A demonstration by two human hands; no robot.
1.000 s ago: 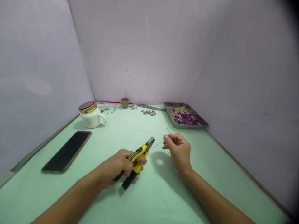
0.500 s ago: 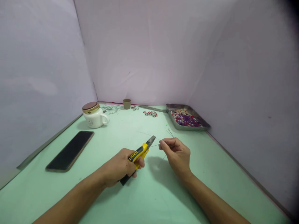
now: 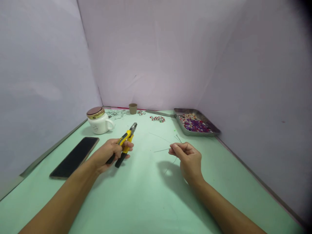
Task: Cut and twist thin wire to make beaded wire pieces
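Observation:
My left hand (image 3: 113, 152) is wrapped round the handles of yellow and black pliers (image 3: 128, 136), whose metal jaws point up and away from me. The handles are spread apart. To the right, my right hand (image 3: 188, 159) pinches thin dark wires (image 3: 162, 150) between thumb and fingertips. Their loose ends reach out to the left, above the hand and below it. A stretch of the table lies between the plier jaws and the wires. The exact pinch point is hidden behind the fingers.
A metal tray (image 3: 201, 133) of mixed beads stands at the back right. Bead clusters (image 3: 157, 119), a small brown cup (image 3: 133, 109) and wire pieces (image 3: 117, 113) lie along the back. On the left are a lidded white mug (image 3: 99, 125) and a phone (image 3: 74, 157). Walls enclose three sides.
My left hand has drawn the pliers left and away from the wires, and their handles have spread. My right hand has shifted slightly right, still pinching the wires.

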